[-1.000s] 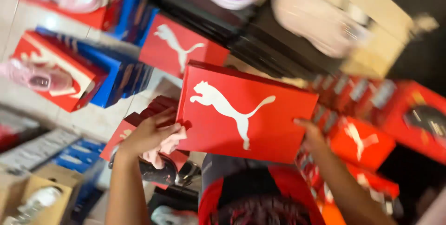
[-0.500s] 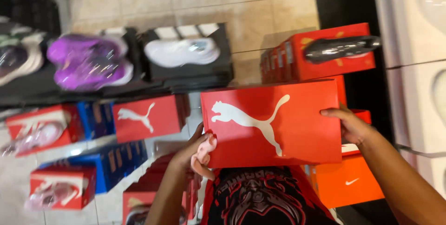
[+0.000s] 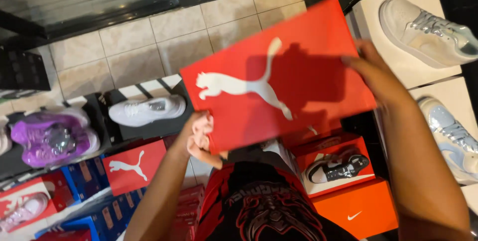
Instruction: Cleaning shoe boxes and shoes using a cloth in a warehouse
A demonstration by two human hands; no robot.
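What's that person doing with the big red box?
A person holds a red shoe box up in both hands: the left hand grips its lower corner, the right hand its far edge. The box is tilted, lid facing up. Around it sit shoes on display, like a white sneaker and a purple one.

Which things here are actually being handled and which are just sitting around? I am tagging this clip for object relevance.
In hand:
- red shoebox, held up tilted
- left hand at its lower left corner
- right hand on its right edge

Sitting around:
- white sneaker
- purple sneaker
- pale sneaker on a white box
- orange box
- blue boxes
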